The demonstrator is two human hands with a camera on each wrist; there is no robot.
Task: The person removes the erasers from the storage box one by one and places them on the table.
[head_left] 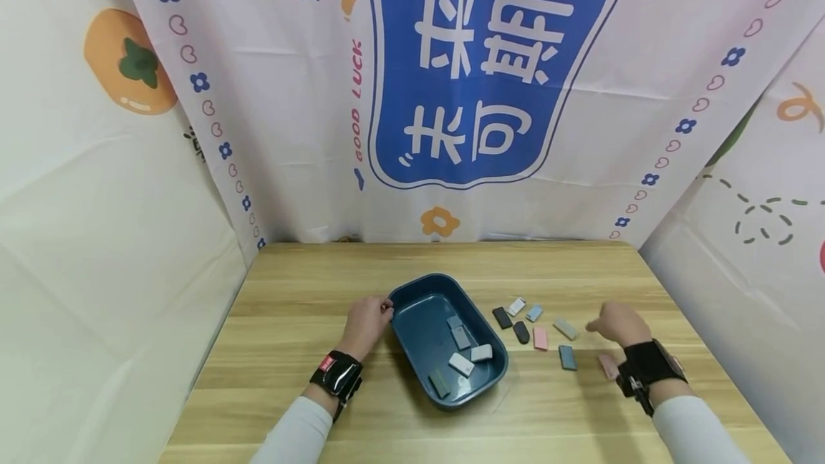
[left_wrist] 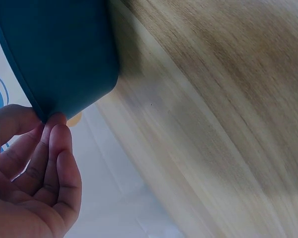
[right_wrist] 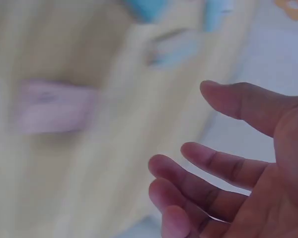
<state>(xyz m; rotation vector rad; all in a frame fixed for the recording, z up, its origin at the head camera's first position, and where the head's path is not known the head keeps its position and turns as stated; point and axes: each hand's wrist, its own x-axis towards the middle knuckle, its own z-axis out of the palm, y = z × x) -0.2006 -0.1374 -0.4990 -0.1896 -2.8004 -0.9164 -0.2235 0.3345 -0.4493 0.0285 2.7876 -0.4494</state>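
A dark blue plastic basin (head_left: 419, 328) sits on the wooden table, with several small flat rectangular pieces inside, among them a white piece (head_left: 461, 364) and a dark green-grey piece (head_left: 439, 383). At its far left corner my left hand (head_left: 366, 328) pinches the rim between thumb and fingertips; the left wrist view shows this grip on the basin wall (left_wrist: 64, 59). Over the table's right side hovers my right hand (head_left: 620, 324), fingers spread and holding nothing. Closest to it lie a pale green piece (head_left: 565, 329) and a pink piece (head_left: 608, 366), the latter partly hidden by the wrist in the head view.
Between basin and right hand lie more small pieces: two black ones (head_left: 502, 318), a white one (head_left: 516, 306), a light blue one (head_left: 534, 313), another pink one (head_left: 540, 339) and a blue-grey one (head_left: 568, 357). A printed cloth (head_left: 309, 185) hangs behind the table.
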